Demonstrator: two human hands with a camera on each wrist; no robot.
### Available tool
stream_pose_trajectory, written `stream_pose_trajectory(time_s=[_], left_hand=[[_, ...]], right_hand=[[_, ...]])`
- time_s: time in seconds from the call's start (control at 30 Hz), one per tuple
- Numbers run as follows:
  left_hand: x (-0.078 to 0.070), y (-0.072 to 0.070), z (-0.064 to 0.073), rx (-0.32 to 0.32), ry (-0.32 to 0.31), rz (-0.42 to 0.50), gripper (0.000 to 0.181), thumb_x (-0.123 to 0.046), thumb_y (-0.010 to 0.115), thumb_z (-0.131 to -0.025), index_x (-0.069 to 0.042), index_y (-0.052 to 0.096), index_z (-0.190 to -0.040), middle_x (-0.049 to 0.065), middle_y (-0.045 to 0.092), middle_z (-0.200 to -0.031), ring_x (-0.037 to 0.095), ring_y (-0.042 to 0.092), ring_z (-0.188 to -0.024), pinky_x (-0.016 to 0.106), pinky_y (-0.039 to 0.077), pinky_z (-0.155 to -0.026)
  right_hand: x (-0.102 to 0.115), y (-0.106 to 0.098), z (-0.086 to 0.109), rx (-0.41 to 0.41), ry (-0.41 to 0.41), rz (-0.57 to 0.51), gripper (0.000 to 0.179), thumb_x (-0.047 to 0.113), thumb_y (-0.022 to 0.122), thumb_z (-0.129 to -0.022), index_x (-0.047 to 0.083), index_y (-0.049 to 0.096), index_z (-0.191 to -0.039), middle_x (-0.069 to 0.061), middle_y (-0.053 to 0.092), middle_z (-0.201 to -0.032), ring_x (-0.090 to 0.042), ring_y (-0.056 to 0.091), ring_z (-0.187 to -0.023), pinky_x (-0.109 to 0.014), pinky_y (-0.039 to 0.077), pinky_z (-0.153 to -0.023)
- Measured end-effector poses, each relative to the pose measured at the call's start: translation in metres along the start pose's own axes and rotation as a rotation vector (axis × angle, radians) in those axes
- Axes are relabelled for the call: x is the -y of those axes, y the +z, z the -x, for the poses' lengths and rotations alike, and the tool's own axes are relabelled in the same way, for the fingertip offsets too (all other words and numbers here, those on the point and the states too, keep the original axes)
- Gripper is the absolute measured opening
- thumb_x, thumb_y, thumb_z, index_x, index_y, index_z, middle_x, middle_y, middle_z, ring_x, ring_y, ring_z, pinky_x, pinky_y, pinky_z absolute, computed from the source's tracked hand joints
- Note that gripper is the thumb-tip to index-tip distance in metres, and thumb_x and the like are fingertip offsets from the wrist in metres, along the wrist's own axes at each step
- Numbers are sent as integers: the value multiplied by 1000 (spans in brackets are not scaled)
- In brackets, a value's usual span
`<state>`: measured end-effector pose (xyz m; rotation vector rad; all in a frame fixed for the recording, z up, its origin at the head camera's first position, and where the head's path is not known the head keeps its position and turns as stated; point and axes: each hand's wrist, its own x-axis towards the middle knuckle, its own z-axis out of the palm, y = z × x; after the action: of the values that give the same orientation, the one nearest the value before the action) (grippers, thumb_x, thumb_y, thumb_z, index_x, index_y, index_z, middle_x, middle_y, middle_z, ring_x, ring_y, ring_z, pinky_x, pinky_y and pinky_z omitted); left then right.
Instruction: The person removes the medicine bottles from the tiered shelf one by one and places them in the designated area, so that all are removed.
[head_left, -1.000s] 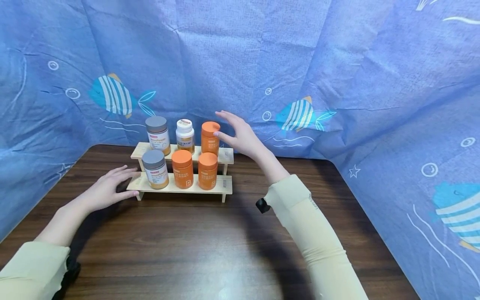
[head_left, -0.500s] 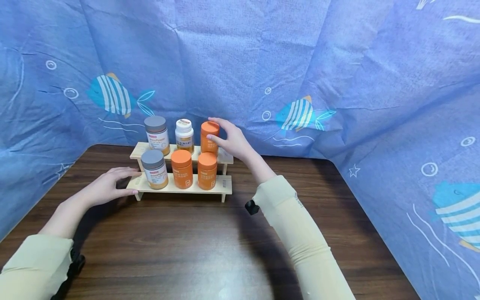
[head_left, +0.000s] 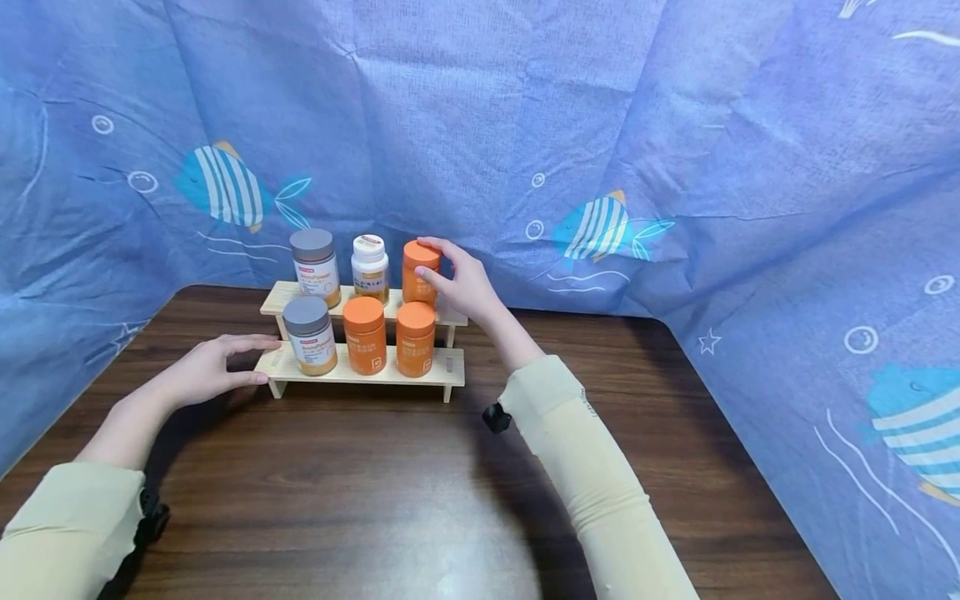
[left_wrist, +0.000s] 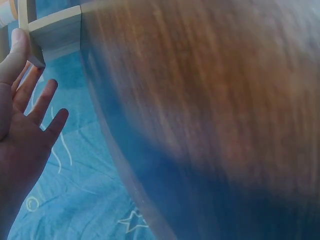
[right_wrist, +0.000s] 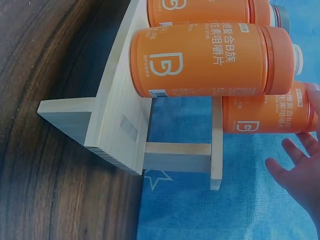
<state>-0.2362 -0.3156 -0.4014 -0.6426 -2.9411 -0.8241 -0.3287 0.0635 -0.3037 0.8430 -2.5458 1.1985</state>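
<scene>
A two-tier wooden display rack (head_left: 450, 367) carries several bottles. My left hand (head_left: 206, 371) pinches the left end of its lower tier between thumb and fingers; in the left wrist view the thumb (left_wrist: 15, 55) lies against the board's edge. On the upper tier, at the right end, stands an orange bottle (head_left: 418, 285). Around its lid curl the thumb and fingers of my right hand (head_left: 467, 282). Beside it are a white bottle (head_left: 370, 271) and a grey-lidded jar (head_left: 315, 271). Another grey-lidded jar (head_left: 311, 337) and two orange bottles (head_left: 365, 337) stand below.
The rack stands on a dark wooden table (head_left: 360, 492), towards its back left. Behind and at both sides hangs a blue fish-print cloth (head_left: 480, 133), close to the upper tier.
My right hand has moved left and its fingers have closed on the orange bottle's lid. The left hand's thumb and fingers have come together at the rack's end. The bottles stay in place.
</scene>
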Motion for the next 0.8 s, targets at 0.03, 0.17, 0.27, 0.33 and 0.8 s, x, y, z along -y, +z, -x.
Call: stream_pose_trajectory(time_s=[0.03,0.17,0.27,0.33,0.8], left_hand=[[0,0,0,2,-3,-4,58,-37,71,-83,-8,55,-131,21,52,-134,46,40,-125,62,32,-94],[0,-1,-1,10,-11,-21,59,-37,70,-83,-7,55,-132,22,51,-134,47,40,-124,63,31,-94],[0,0,-1,13,-14,-24,60,-38,70,-83,-7,55,-132,21,52,-134,47,41,-124,63,31,-94],[0,0,-1,10,-11,-26,60,-38,70,-83,-7,55,-131,21,52,-134,46,43,-123,62,33,-93],[-1,1,-1,-7,-31,-37,57,-38,71,-83,-8,56,-130,17,56,-130,28,57,-99,41,45,-78]], right_hand=[[0,0,0,-4,0,-3,45,32,63,-91,23,51,-134,2,54,-134,-13,48,-123,-38,38,-102],[1,0,0,-16,9,-18,45,31,64,-90,24,52,-133,3,55,-133,-13,49,-123,-38,40,-100],[2,0,1,-19,23,-37,45,31,64,-90,24,53,-133,2,55,-133,-14,48,-122,-40,41,-100],[1,0,1,-23,35,-56,45,31,65,-90,24,53,-132,2,55,-134,-15,48,-123,-43,41,-99],[-2,-9,2,-29,56,-129,46,31,67,-88,22,55,-132,2,54,-135,-15,46,-126,-45,39,-101]])
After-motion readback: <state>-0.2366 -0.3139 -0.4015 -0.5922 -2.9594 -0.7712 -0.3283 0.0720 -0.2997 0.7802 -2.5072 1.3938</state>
